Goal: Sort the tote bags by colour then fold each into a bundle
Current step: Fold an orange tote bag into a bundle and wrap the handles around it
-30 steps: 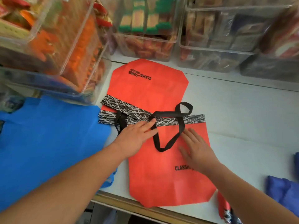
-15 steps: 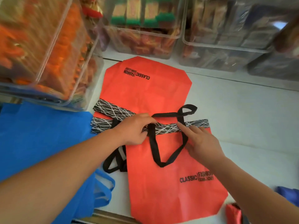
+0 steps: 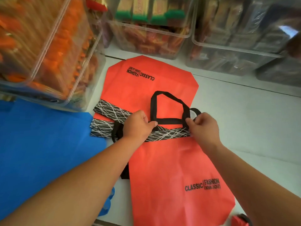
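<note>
Two orange-red tote bags lie flat on the white table, mouths meeting in the middle: a near bag (image 3: 171,176) and a far bag (image 3: 146,82), each with a black-and-white patterned top band (image 3: 167,133). The near bag's black handle (image 3: 167,106) lies flipped away from me over the far bag. My left hand (image 3: 138,126) pinches the handle's left end at the band. My right hand (image 3: 203,126) pinches its right end. A blue tote bag (image 3: 40,144) lies flat at the left, partly under my left forearm.
Clear plastic bins of packaged goods stand at the left (image 3: 48,46) and along the back (image 3: 154,26), (image 3: 236,38). A small red bundle (image 3: 239,220) shows at the bottom right. The white table (image 3: 252,119) extends to the right.
The near bag's black handle has been flipped from lying towards me on its own bag to lying away from me over the far bag. Both hands now pinch the handle's ends.
</note>
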A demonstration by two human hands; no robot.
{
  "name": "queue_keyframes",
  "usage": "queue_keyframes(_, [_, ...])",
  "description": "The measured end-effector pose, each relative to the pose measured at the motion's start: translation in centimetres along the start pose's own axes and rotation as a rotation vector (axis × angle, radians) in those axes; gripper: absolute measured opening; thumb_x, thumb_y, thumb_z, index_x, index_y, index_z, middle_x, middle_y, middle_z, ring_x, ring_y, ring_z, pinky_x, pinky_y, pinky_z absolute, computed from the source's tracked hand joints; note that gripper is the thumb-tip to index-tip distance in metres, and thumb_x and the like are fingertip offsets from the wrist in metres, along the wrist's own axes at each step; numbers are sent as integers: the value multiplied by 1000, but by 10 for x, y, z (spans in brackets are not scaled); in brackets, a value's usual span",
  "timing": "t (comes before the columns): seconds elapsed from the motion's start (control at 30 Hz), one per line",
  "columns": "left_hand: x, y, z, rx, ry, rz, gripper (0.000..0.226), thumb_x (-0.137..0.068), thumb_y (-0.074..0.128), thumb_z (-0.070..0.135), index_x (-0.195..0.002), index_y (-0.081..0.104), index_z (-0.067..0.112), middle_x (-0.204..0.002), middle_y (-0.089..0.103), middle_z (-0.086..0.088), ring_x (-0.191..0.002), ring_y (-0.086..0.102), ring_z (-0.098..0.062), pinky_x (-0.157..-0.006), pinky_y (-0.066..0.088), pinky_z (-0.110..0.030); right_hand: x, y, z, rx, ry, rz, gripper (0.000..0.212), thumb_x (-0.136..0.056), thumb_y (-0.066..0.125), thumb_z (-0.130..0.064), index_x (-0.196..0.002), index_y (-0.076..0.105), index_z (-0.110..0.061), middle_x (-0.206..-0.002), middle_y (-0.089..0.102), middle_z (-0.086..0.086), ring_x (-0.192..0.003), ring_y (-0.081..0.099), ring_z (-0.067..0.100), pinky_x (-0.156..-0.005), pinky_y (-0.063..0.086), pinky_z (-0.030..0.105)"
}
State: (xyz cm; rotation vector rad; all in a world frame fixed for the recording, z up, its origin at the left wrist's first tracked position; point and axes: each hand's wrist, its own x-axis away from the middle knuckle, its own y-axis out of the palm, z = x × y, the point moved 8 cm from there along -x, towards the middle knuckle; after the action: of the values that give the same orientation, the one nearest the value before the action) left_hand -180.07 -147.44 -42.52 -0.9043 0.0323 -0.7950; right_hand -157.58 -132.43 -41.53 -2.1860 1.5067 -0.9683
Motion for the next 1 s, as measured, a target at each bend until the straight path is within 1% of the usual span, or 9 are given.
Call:
queue_keyframes(0.1, [-1, 8, 8, -43, 105, -42, 31, -80, 84, 32, -72, 56, 22, -68, 59, 7, -67, 59, -19, -61, 49, -35, 24, 14, -23, 304, -412, -104, 20, -88, 72, -30, -102, 64, -18, -100, 61, -2, -96, 60, 22, -78, 50, 35])
queue_keyframes(0.17, [6, 10, 15, -52, 235, -85, 16, -84, 80, 22, -84, 65, 17, -82, 62, 3, -78, 60, -21, -71, 53, -42, 37, 29, -22, 590, -642, -149, 52, -92, 59, -49, -131, 62, -16, -135, 57, 3, -126, 53, 27, -97, 50, 44])
queue_keyframes(0.3, [57, -21, 32, -152, 632, -10, 7, -89, 74, 12, -94, 70, 11, -101, 64, -2, -95, 59, -26, -83, 51, -44, 32, 38, 9, 778, -525, -359, 84, -90, 20, -73, -161, 27, -30, -170, 15, -10, -158, 10, 24, -127, 13, 46])
queue_keyframes(0.47, [168, -29, -17, -265, 831, -229, 20, -97, 65, 29, -114, 72, 20, -138, 61, 1, -137, 51, -20, -110, 44, -44, 38, 41, 8, 880, -507, -349, 81, -91, 13, -73, -162, 13, -35, -171, 3, -11, -158, 0, 22, -127, 6, 49])
queue_keyframes(0.57, [199, -5, -53, -364, 694, -438, 48, -99, 54, 50, -142, 56, 30, -164, 34, 8, -156, 16, -8, -126, 23, -44, 46, 32, -11, 736, -528, -293, 75, -92, 35, -66, -154, 43, -25, -167, 29, 2, -154, 23, 29, -123, 24, 53])
queue_keyframes(0.67, [203, 11, -65, -433, 503, -605, 75, -95, 50, 66, -160, 29, 34, -169, 0, 18, -152, -19, 4, -128, 1, -41, 65, 6, -33, 561, -662, -160, 53, -93, 54, -50, -133, 66, -16, -150, 54, 12, -136, 51, 35, -109, 46, 49])
queue_keyframes(0.77, [210, 20, -60, -538, 447, -599, 101, -78, 60, 79, -160, 24, 31, -169, -11, 15, -150, -27, 0, -127, -6, -44, 100, -23, -13, 475, -566, -162, 35, -94, 69, -32, -127, 70, -19, -144, 59, 8, -128, 57, 28, -100, 50, 42])
queue_keyframes(0.9, [224, 29, -58, -688, 465, -584, 119, -67, 69, 78, -160, 17, 23, -168, -26, 5, -149, -35, -14, -126, -11, -50, 137, -49, 61, 563, -487, -203, 41, -92, 60, -50, -122, 72, -25, -148, 54, 15, -127, 57, 39, -99, 52, 54])
queue_keyframes(1.0, [223, 33, -64, -741, 499, -564, 117, -73, 68, 74, -161, 12, 22, -167, -27, 1, -151, -34, -19, -125, -12, -51, 133, -55, 111, 657, -389, -296, 57, -86, 46, -71, -130, 66, -41, -158, 41, 12, -140, 40, 45, -104, 45, 62])
